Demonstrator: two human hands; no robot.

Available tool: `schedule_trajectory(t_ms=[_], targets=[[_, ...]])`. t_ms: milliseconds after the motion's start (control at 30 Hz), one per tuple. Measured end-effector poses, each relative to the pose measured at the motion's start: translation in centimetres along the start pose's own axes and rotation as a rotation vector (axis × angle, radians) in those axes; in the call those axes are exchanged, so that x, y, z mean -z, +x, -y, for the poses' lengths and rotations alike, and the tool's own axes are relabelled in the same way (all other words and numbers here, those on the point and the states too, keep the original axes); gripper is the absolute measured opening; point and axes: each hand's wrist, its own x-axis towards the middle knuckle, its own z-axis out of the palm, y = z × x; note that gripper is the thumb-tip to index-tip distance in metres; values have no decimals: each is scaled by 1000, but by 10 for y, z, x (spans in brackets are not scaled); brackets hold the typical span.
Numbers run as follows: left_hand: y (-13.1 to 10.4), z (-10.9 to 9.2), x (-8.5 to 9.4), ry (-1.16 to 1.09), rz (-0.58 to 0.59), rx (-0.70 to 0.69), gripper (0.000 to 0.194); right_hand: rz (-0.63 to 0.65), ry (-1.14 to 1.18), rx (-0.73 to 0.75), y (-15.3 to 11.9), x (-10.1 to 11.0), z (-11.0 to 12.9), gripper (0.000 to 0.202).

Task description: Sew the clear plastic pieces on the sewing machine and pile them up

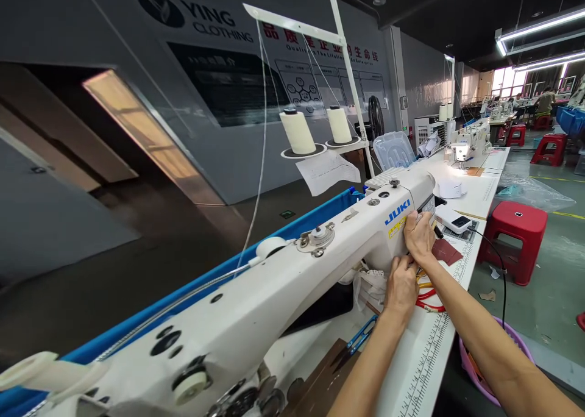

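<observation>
A white JUKI sewing machine [274, 289] stretches across the table. Both hands are close together at its right end. My right hand [419, 237] is up against the machine's body below the blue lettering, fingers curled; what it grips is too small to make out. Just below it, my left hand [402, 286] is closed near the base of the machine, its fingertips hidden. Red and yellow cords [427, 296] lie beside the left hand. Blue-handled snips [362, 336] rest near the left forearm, on a brown piece [320, 377].
Two thread cones [298, 131] stand on a rack behind the machine. A white device [452, 219] with a black cable sits beyond the hands. A red stool [514, 240] and a purple basket [470, 368] are at the right. Another sewing machine [470, 146] stands farther back.
</observation>
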Motion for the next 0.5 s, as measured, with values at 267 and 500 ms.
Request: schedule_trajectory(t_ms=[267, 500], targets=[[-1, 1, -3, 27, -1, -5, 37, 9, 59, -11, 0, -1, 0, 35], [-2, -8, -8, 124, -9, -84, 24, 81, 179, 2, -21, 13, -14, 54]])
